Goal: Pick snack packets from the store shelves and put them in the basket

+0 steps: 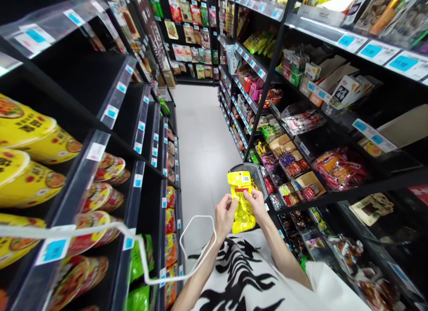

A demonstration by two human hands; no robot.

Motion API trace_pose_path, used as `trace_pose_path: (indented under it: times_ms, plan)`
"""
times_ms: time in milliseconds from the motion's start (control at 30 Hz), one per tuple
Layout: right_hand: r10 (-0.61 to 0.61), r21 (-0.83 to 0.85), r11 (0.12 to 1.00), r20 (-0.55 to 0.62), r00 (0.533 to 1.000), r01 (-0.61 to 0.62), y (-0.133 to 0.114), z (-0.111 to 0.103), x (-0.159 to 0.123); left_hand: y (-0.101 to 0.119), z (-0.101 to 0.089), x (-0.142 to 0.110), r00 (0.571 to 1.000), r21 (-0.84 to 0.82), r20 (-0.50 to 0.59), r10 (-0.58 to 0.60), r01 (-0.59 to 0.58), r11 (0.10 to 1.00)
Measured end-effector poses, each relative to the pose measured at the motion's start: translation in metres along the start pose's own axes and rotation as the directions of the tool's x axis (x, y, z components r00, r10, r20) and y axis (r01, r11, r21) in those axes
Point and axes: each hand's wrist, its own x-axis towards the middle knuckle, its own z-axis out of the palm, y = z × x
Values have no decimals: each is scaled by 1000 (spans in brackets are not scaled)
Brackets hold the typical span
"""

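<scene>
A glossy yellow snack bag (243,215) is held upright in front of my chest, its back panel with a barcode facing me. My left hand (224,213) pinches its left edge, thumb on the front. The right edge is gripped by my right hand (255,200), with the thumb pressed on the printed panel. Just beyond the bag a grey plastic basket (260,176) shows in part; some yellow packets lie in it, and the bag hides much of the rest.
Shelves of instant noodle cups (100,197) line the left side. To the right, a rack holds many small snack packets (341,168). A white cable (147,264) crosses the lower left near my left arm. The tiled aisle floor (200,124) runs ahead to a wall of hanging bags (187,17).
</scene>
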Motion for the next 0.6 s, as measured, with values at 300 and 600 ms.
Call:
trace_pose_path:
  times_ms: [300, 600]
  plan:
    - [-11, 102, 995, -91, 996, 20, 11, 4, 2, -14, -2, 8, 992, 232, -84, 96, -75, 970]
    - [-108, 42, 993, -106, 989, 113, 0, -2, -1, -10, 5, 4, 962, 226, 188, 196, -237, 945]
